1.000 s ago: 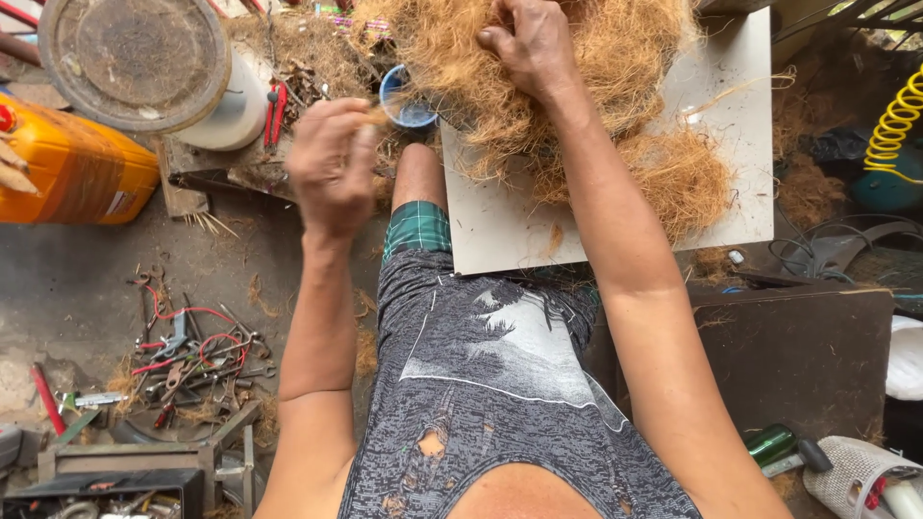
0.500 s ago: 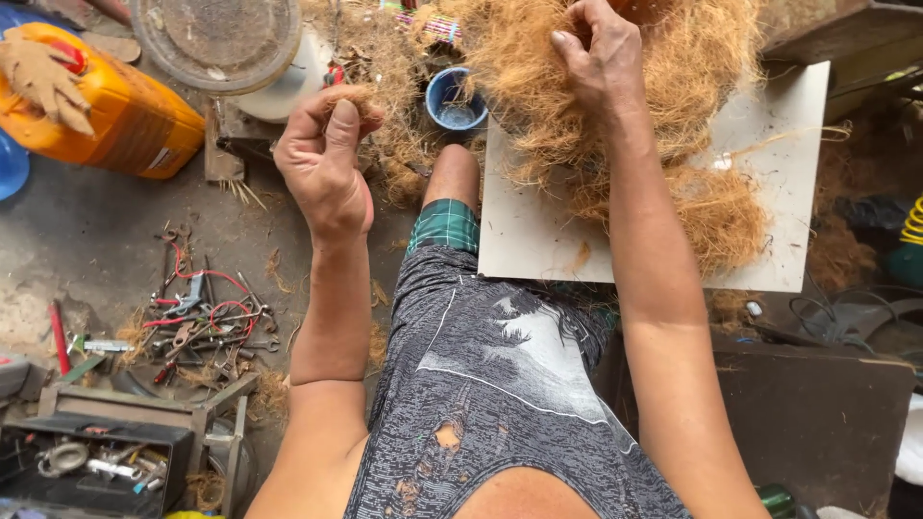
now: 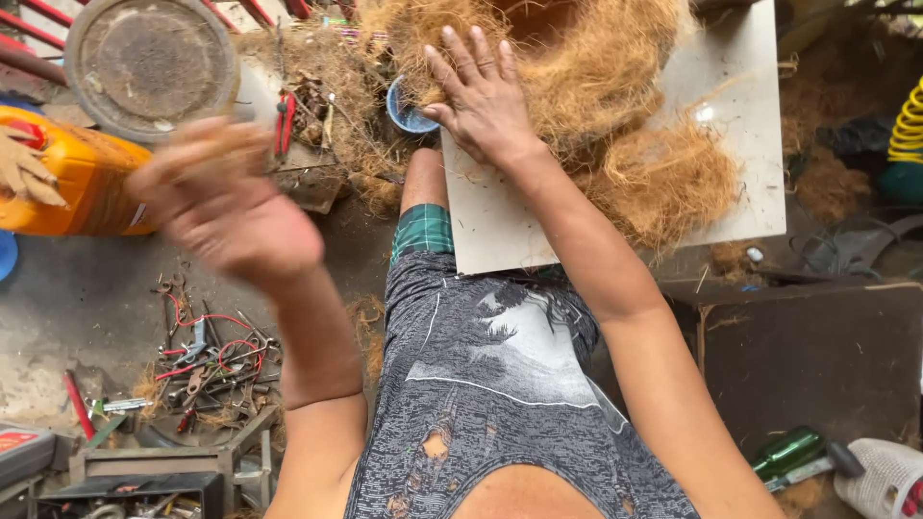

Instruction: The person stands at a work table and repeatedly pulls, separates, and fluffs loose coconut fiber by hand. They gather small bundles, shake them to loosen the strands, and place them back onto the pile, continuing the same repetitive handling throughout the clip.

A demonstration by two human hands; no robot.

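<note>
Spread flat with fingers fanned, the right hand [image 3: 481,96] lay palm-down on the near edge of a big heap of brown coconut fibre [image 3: 596,106], its arm stretched forward from the shoulder. The heap sat on a pale board [image 3: 740,144] that rested across the person's lap, and just beside the thumb stood a small blue cup [image 3: 404,108], partly hidden by loose strands.

The left hand [image 3: 226,216] was raised off to the side, blurred by motion; its fingers seemed curled around a small pinch of fibre [image 3: 216,144], though the blur made the grip hard to judge.

Beyond that hand were an orange jerrycan [image 3: 82,187] with a worn glove [image 3: 21,173] lying on it, and a round dusty lid [image 3: 152,62] on a white container. On the concrete floor below lay a scatter of pliers and red-handled tools [image 3: 207,360]. To the right were a dark board [image 3: 817,356], a green bottle [image 3: 786,452] and a yellow coiled hose [image 3: 906,120].
</note>
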